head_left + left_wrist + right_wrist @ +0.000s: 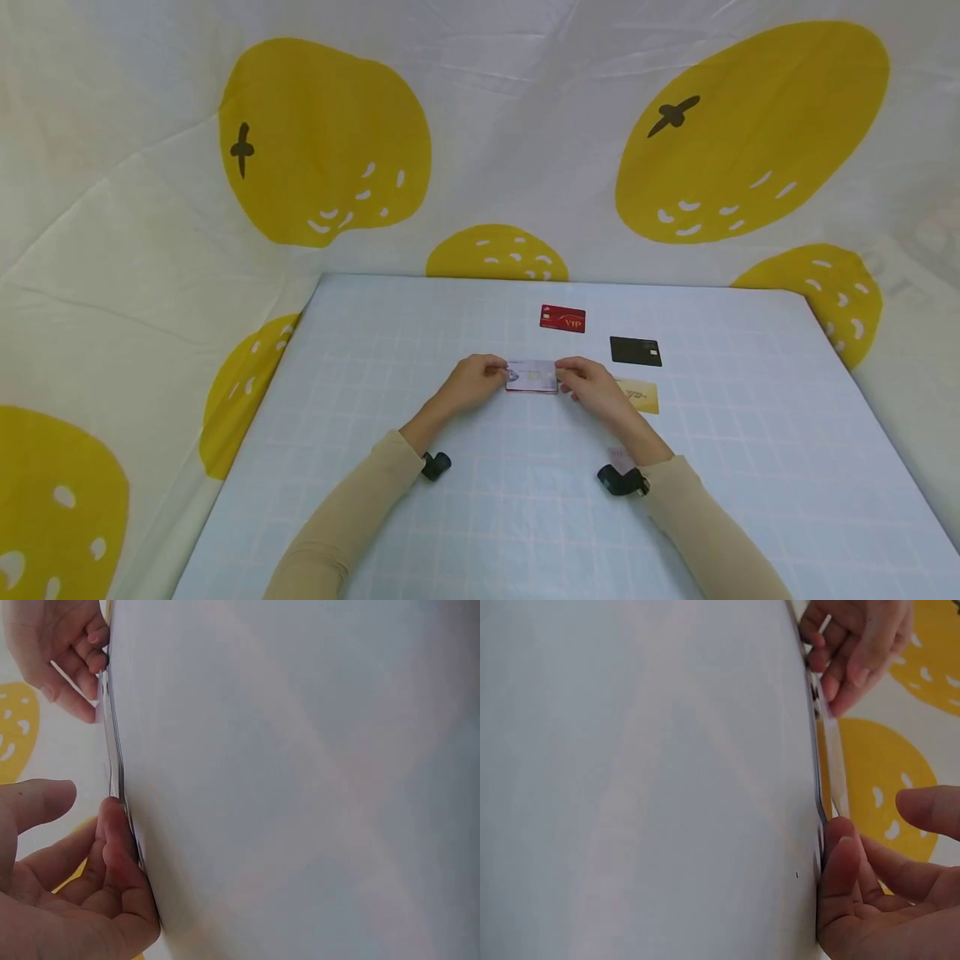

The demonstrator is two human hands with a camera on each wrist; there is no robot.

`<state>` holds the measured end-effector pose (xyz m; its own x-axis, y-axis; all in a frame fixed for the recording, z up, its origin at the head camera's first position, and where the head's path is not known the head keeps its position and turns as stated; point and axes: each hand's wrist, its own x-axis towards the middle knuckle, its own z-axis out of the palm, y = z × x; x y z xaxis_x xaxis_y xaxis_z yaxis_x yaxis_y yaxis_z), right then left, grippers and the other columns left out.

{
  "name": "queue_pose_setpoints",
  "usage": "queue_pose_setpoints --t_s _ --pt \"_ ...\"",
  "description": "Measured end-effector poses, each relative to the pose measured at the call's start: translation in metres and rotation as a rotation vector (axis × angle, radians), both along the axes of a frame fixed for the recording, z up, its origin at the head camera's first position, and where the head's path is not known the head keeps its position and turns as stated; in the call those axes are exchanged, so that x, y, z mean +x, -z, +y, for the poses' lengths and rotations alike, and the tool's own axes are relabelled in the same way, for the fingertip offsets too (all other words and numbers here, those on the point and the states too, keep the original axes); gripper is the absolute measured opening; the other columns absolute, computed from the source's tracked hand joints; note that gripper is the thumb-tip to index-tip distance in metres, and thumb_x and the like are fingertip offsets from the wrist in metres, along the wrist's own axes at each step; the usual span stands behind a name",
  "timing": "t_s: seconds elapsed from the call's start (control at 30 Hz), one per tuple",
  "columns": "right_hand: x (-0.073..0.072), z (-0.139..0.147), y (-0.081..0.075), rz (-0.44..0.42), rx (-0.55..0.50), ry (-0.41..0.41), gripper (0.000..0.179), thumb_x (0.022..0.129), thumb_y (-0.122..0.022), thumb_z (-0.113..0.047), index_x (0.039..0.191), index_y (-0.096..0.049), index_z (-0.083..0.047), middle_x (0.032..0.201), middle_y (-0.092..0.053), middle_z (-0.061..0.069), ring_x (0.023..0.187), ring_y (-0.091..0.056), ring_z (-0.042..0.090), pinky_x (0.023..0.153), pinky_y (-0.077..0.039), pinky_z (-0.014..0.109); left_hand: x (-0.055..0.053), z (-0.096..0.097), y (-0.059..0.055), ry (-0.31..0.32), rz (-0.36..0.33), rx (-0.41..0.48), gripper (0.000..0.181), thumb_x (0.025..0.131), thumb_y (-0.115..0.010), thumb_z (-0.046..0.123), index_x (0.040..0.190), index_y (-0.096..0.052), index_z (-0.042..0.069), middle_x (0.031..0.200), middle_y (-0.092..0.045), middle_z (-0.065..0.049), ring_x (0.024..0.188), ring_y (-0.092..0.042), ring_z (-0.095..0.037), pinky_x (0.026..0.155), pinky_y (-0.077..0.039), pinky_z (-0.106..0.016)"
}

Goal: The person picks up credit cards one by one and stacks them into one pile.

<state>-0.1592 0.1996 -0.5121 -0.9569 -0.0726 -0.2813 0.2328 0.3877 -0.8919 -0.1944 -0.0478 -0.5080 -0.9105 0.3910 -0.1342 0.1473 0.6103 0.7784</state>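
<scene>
A pale lilac card (531, 375) lies on the table between the two hands, with a thin red edge showing beneath it along its near side. At its left end the fingers of my left hand (474, 382) touch the short edge. My right hand (596, 385) touches the opposite short edge with its fingertips. In both wrist views the thumbs stand off from the card while the other fingers bend loosely at its ends. A gold card (645, 397) lies beside the right hand, which partly covers it.
Behind the hands lie a red card (562, 319) marked VIP and a black card (636, 351). A faint pinkish patch (619, 457) shows by the right wrist. White cloth with yellow fruit shapes (322, 142) hangs behind the pale checked table (517, 517).
</scene>
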Motion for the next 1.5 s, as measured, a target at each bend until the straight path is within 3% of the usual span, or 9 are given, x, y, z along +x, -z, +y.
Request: queue_pose_setpoints --t_s 0.7,1.5 --pt "-0.0001 -0.0019 0.0014 0.000 0.083 -0.018 0.039 0.101 -0.059 -0.029 0.133 -0.060 -0.007 0.112 -0.066 0.010 0.093 -0.058 0.026 0.081 -0.052 0.031 -0.0008 0.0018 0.0022 0.003 0.001 0.006 0.033 0.097 -0.064 0.022 0.122 -0.070 0.002 0.110 -0.071 -0.005 0.093 -0.062 -0.015 0.086 -0.052 -0.037" --pt "0.0032 -0.0038 0.0006 -0.004 0.104 -0.013 0.038 0.101 -0.060 -0.031 0.132 -0.061 -0.009 0.112 -0.065 0.009 0.095 -0.058 0.026 0.081 -0.052 0.033 0.0016 0.0033 0.0041 -0.007 -0.002 -0.005 0.036 0.097 -0.065 0.027 0.122 -0.070 0.003 0.107 -0.070 -0.001 0.090 -0.061 -0.012 0.084 -0.052 -0.034"
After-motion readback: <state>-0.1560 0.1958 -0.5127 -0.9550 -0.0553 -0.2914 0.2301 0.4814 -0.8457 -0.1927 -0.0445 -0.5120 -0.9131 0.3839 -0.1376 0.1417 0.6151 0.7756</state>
